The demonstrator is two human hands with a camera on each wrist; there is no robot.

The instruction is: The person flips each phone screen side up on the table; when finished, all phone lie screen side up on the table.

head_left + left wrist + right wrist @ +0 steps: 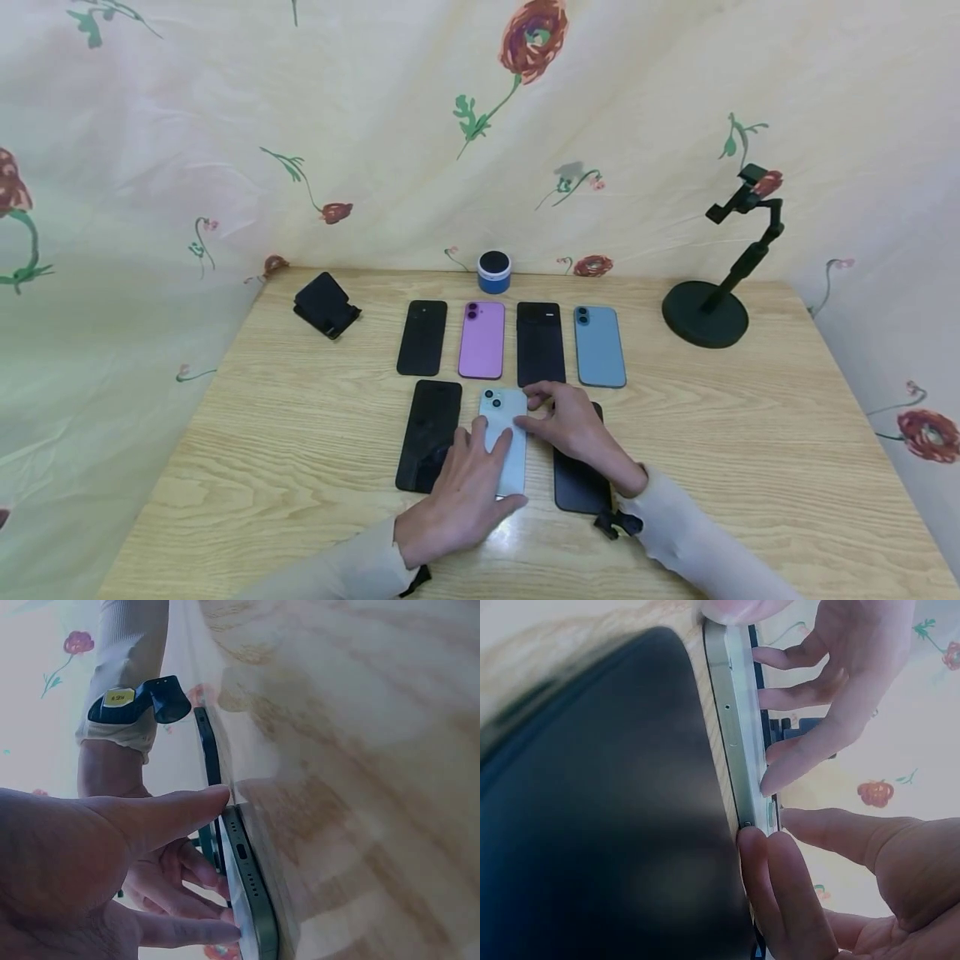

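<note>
A pale blue phone (513, 467), camera side up, lies on the wooden table between both hands. My left hand (465, 492) rests over its left and lower part, fingers spread and mostly straight on its back. The left thumb (202, 806) lies at the bottom edge by the charging port. At the upper right corner, my right hand (566, 421) pinches the phone, its thumb (810, 821) over the back and fingertips (784, 859) against the side. Partly under my right forearm is a black phone (581, 483). Another black phone (427, 429) lies left of the pale one.
Behind stands a row of phones: black (422, 337), purple (482, 340), dark (540, 343) and blue (600, 346). A blue-and-white cylinder (494, 273) stands at the back edge. A black folded object (326, 304) is far left, a black jointed stand (705, 315) far right.
</note>
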